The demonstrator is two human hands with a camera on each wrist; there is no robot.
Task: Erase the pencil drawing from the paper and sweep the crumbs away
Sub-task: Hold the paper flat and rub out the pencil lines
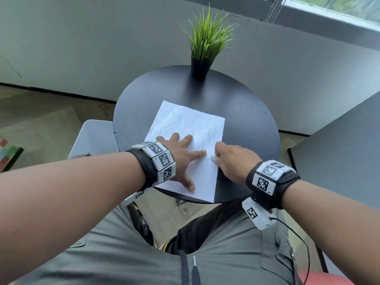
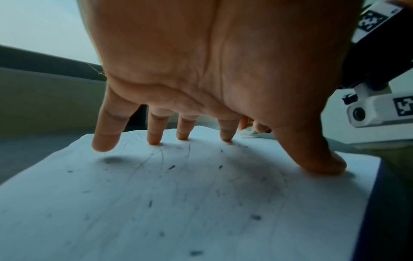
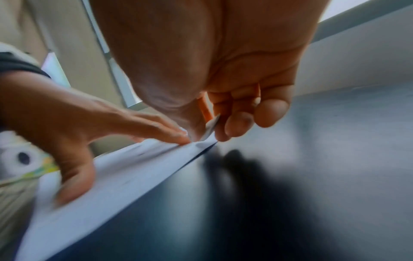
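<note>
The paper [image 1: 197,128], a white sheet, lies flat on a round black table [image 1: 148,93], turned at a slant, with its near corner reaching the table's front edge. Thin pencil lines [image 1: 202,130], long curved strokes, cover its far half; the near half looks mostly blank from the head view. The left hand [image 1: 183,159] lies spread on the sheet's near left part, fingers straight and apart, thumb stretched toward the near edge, pressing the paper down. The right hand [image 1: 232,159] sits at the sheet's right edge with its fingers curled, pinching a small white eraser [image 1: 213,158] against the paper just beside the left index fingertip. A potted green grass plant [image 1: 205,42] in a black pot stands at the table's far side, well apart from the sheet. The left wrist view shows what the head view does not: dark eraser crumbs [image 2: 171,167] scattered over the paper beneath the palm, and faint grey strokes around the fingertips [image 2: 154,140]. The right wrist view, blurred, shows the eraser [image 3: 211,128] as a thin white piece held between thumb and fingers, touching the paper's edge.
</note>
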